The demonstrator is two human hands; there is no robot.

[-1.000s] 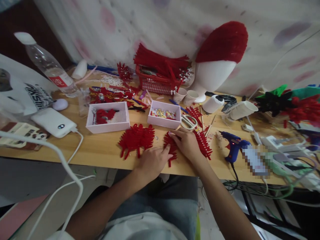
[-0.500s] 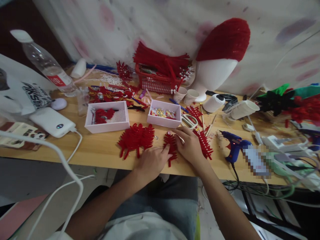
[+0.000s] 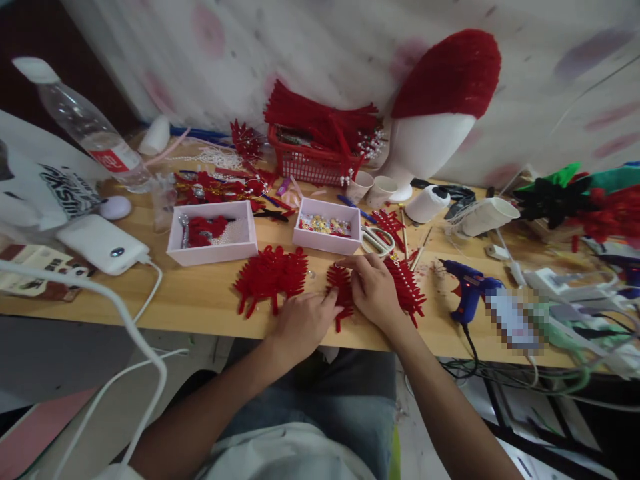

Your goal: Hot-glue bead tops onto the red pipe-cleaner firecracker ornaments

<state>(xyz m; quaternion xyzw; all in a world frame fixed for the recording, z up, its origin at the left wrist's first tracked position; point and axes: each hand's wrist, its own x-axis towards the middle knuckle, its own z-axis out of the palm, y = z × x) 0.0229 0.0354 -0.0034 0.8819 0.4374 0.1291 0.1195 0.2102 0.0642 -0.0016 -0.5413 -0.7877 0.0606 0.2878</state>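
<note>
A red fuzzy chenille leaf (image 3: 341, 277) with a fringed edge lies on the table between my hands. My left hand (image 3: 305, 325) lies over its left side, fingers stretched out and fingertips resting on it. My right hand (image 3: 373, 290) is on its other side, fingers curled, the index fingertip at the leaf's top end; what is inside the fingers is hidden. Left of them lie several similar red fringed leaves (image 3: 273, 280) in a cluster. Beside my right wrist is a red fringed piece (image 3: 406, 287) with a row of pearls.
Behind the hands stand a box of beads (image 3: 327, 230) and a box of pearls and red pieces (image 3: 213, 233). Scissors (image 3: 377, 241) lie near my right fingers. A blue glue gun (image 3: 467, 287) with its cable is at right. Farther back are a red basket (image 3: 313, 163) and a white head form (image 3: 430, 147).
My right index finger has come down over the leaf's top end, covering the round bead seen there. The thin pale stick in my right fingers no longer shows. My left hand stays put.
</note>
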